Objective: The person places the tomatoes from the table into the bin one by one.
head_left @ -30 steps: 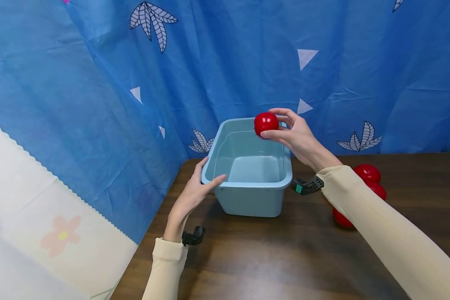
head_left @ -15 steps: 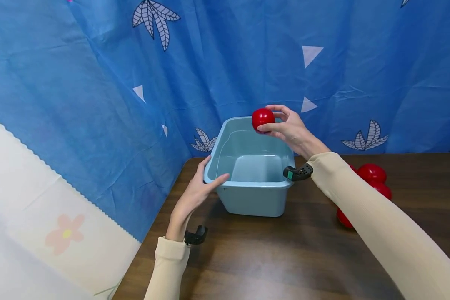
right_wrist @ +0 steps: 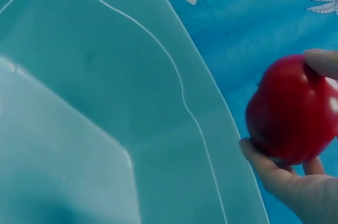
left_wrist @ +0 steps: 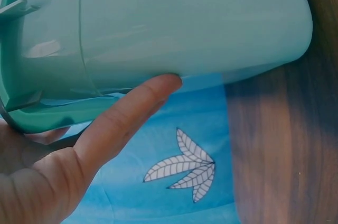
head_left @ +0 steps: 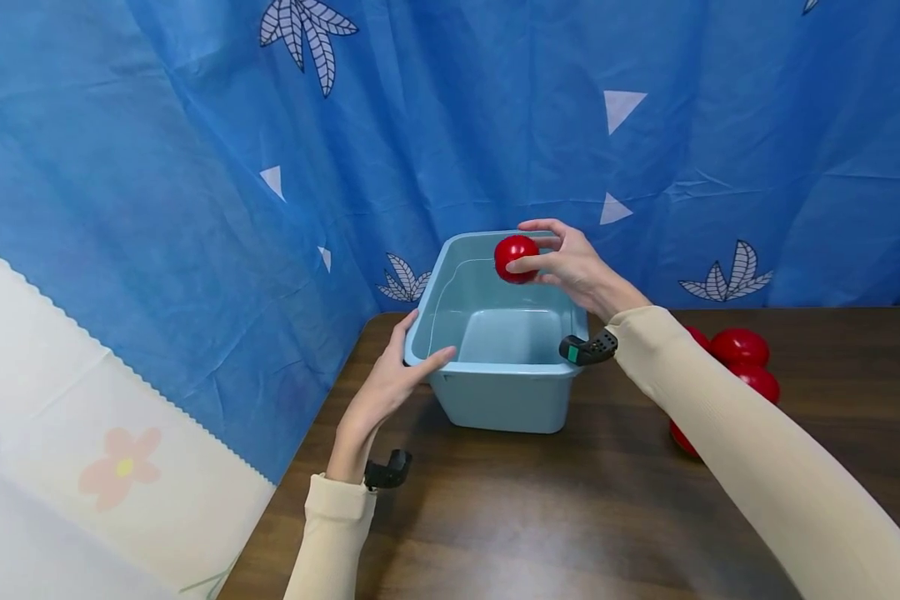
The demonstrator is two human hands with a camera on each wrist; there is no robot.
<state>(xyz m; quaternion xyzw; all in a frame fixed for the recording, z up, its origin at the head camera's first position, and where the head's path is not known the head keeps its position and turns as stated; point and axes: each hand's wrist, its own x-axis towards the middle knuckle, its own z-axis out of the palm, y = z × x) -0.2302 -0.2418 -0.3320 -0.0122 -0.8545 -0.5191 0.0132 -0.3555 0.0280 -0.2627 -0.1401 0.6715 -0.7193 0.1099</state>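
A light blue plastic basin (head_left: 502, 404) stands on the wooden table, its inside bottom bare in the head view. My left hand (head_left: 386, 385) grips its near left corner, thumb at the rim; in the left wrist view a finger (left_wrist: 127, 110) lies along the outer wall. Over the back part of the basin, my right hand (head_left: 581, 268) holds a shiny red apple (head_left: 512, 258) between thumb and fingers. The right wrist view shows this apple (right_wrist: 290, 113) beside the basin's rim (right_wrist: 232, 123), clear of the bottom.
Several more red apples (head_left: 740, 346) lie together on the table (head_left: 495, 533) at the right, partly hidden by the right sleeve (head_left: 720, 417). A blue patterned curtain (head_left: 480, 108) hangs right behind the basin. Pale flowered cloth (head_left: 82, 400) covers the left side.
My right hand has carried the apple leftward, and most recently a little lower, over the basin. The left hand stays on the basin's corner. The camera view has shifted slightly.
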